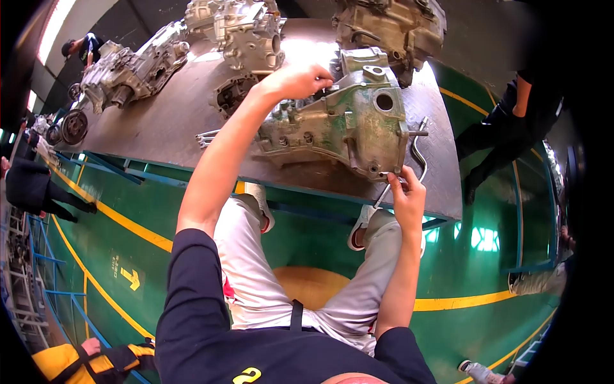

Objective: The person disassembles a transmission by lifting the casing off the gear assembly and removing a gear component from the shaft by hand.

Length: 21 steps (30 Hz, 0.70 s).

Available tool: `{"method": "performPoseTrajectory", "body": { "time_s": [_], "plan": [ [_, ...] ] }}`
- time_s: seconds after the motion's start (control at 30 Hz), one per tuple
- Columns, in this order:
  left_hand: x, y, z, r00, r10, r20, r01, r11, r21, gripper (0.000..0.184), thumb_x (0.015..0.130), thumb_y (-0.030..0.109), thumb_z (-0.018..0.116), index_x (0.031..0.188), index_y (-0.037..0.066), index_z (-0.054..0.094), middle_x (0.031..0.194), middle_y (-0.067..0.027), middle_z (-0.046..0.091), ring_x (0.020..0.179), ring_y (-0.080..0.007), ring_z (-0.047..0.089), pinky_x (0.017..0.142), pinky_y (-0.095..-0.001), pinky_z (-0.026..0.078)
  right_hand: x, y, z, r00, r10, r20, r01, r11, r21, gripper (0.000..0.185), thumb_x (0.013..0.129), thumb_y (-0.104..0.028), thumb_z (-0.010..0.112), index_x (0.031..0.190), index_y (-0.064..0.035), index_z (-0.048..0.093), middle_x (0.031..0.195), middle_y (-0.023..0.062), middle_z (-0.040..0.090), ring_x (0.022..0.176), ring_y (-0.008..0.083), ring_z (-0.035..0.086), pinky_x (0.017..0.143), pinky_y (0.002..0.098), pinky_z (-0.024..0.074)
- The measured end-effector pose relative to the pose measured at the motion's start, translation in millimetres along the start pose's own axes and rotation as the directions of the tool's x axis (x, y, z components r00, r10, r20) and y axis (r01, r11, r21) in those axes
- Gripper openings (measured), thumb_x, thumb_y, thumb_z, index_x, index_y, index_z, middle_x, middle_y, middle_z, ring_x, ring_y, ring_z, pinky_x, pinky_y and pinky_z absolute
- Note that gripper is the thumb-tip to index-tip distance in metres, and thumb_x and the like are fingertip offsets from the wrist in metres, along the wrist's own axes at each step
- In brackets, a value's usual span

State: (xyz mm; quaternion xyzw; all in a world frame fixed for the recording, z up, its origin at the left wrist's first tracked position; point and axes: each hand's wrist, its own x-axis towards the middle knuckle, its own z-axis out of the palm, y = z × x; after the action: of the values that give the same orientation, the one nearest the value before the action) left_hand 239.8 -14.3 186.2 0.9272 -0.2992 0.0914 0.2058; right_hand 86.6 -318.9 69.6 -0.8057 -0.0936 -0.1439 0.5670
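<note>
Dark shirt (281, 355) lies nearest. Beyond, the right hand (408, 192) bends its fingers at the near corner of a rough, green-stained metal housing (361, 118) on the bench (160, 131), probably heavy, stiff, best gripped by both rims. Farther, the left hand (297, 82) curls; any pinch is unclear.

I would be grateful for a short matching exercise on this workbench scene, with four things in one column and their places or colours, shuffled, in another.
Column one
1. Left hand
2. Right hand
3. Bent rod
4. Floor

Column two
A. Green with yellow lines
B. By the near edge of the housing
C. By the far side of the housing
D. Metal, lying to the right of the housing

Right pairs: 1-C, 2-B, 3-D, 4-A
</note>
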Motion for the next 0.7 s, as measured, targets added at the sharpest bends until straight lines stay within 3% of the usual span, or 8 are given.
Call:
{"method": "performPoseTrajectory", "body": {
  "time_s": [0.07, 0.17, 0.23, 0.4, 0.5, 0.57, 0.63, 0.7],
  "plan": [
    [-3, -7, 3, 0.998, 0.036, -0.044, -0.033, 0.998, 0.058, 0.028, 0.093, 0.021, 0.061, 0.114, 0.002, 0.067, 0.104, -0.0176, 0.069, 0.094, -0.0286, 0.067, 0.085, -0.0361, 0.052, 0, -1, 1, 1.0, -0.013, 0.003, 0.013, 1.0, 0.0, 0.021, 0.09, -0.012, 0.067, 0.107, 0.0003, 0.065, 0.086, 0.0062, 0.068, 0.071, 0.0107, 0.058, 0.063, 0.0256, 0.0468],
    [-21, -17, -21, 0.989, -0.061, -0.133, 0.05, 0.995, -0.082, 0.031, 0.094, 0.023, 0.062, 0.118, 0.004, 0.065, 0.109, -0.015, 0.07, 0.097, -0.023, 0.067, 0.087, -0.033, 0.052, 0, -6, -1, 1.0, -0.017, 0.01, 0.017, 1.0, -0.003, 0.021, 0.09, -0.011, 0.067, 0.108, 0.0002, 0.065, 0.086, 0.0067, 0.069, 0.073, 0.0109, 0.059, 0.065, 0.0255, 0.0476],
    [-48, -14, -47, 0.981, -0.177, -0.079, 0.166, 0.977, -0.134, 0.032, 0.093, 0.024, 0.064, 0.12, 0.005, 0.065, 0.106, -0.0114, 0.071, 0.094, -0.0174, 0.065, 0.086, -0.0311, 0.052, 0, -4, -1, 0.999, -0.031, 0.01, 0.031, 1.0, 0.005, 0.021, 0.09, -0.01, 0.066, 0.108, 0.0003, 0.065, 0.087, 0.0073, 0.069, 0.074, 0.0114, 0.06, 0.065, 0.0261, 0.0479],
    [-112, -38, -58, 0.935, -0.333, 0.124, 0.343, 0.937, -0.071, 0.031, 0.092, 0.023, 0.065, 0.116, 0.003, 0.067, 0.102, -0.0087, 0.071, 0.091, -0.0146, 0.063, 0.084, -0.0303, 0.051, 1, -4, -2, 0.999, 0.003, 0.032, -0.003, 1.0, 0.005, 0.021, 0.091, -0.01, 0.065, 0.109, 0.0011, 0.064, 0.087, 0.0075, 0.069, 0.074, 0.0112, 0.059, 0.066, 0.0262, 0.0477],
    [-125, -51, -53, 0.927, -0.36, 0.105, 0.368, 0.927, -0.071, 0.029, 0.093, 0.019, 0.062, 0.116, 0.002, 0.066, 0.106, -0.0121, 0.07, 0.095, -0.0192, 0.065, 0.087, -0.0322, 0.05, -1, -5, -2, 0.998, 0.048, 0.029, -0.048, 0.999, -0.004, 0.022, 0.092, -0.011, 0.065, 0.11, 0.0013, 0.063, 0.087, 0.0064, 0.068, 0.072, 0.0099, 0.057, 0.065, 0.0251, 0.0465],
    [-128, -63, -44, 0.94, -0.319, 0.123, 0.329, 0.942, -0.071, 0.031, 0.092, 0.019, 0.059, 0.118, 0.002, 0.065, 0.11, -0.0166, 0.069, 0.101, -0.0284, 0.066, 0.089, -0.0357, 0.05, -1, 0, -1, 0.999, 0.044, 0.032, -0.043, 0.999, -0.01, 0.022, 0.093, -0.012, 0.065, 0.111, 0.0012, 0.063, 0.085, 0.0052, 0.066, 0.071, 0.0087, 0.054, 0.065, 0.024, 0.045],
    [-129, -70, -34, 0.947, -0.296, 0.127, 0.31, 0.944, -0.112, 0.033, 0.093, 0.018, 0.056, 0.121, 0.002, 0.062, 0.112, -0.0176, 0.068, 0.103, -0.0301, 0.065, 0.091, -0.037, 0.05, -1, 1, 1, 1.0, -0.025, 0.007, 0.025, 1.0, 0.001, 0.021, 0.093, -0.013, 0.065, 0.109, 0.0012, 0.063, 0.082, 0.0037, 0.065, 0.069, 0.0084, 0.052, 0.064, 0.0238, 0.0439],
    [-131, -75, -26, 0.943, -0.315, 0.106, 0.329, 0.932, -0.154, 0.033, 0.094, 0.018, 0.055, 0.122, 0.002, 0.061, 0.108, -0.0178, 0.069, 0.1, -0.0291, 0.066, 0.09, -0.0356, 0.05, -1, 4, -1, 0.998, 0.028, 0.048, -0.028, 1.0, 0.004, 0.022, 0.093, -0.014, 0.064, 0.11, 0.0001, 0.063, 0.086, 0.0031, 0.065, 0.074, 0.009, 0.053, 0.067, 0.0249, 0.0445]
  ]
}}
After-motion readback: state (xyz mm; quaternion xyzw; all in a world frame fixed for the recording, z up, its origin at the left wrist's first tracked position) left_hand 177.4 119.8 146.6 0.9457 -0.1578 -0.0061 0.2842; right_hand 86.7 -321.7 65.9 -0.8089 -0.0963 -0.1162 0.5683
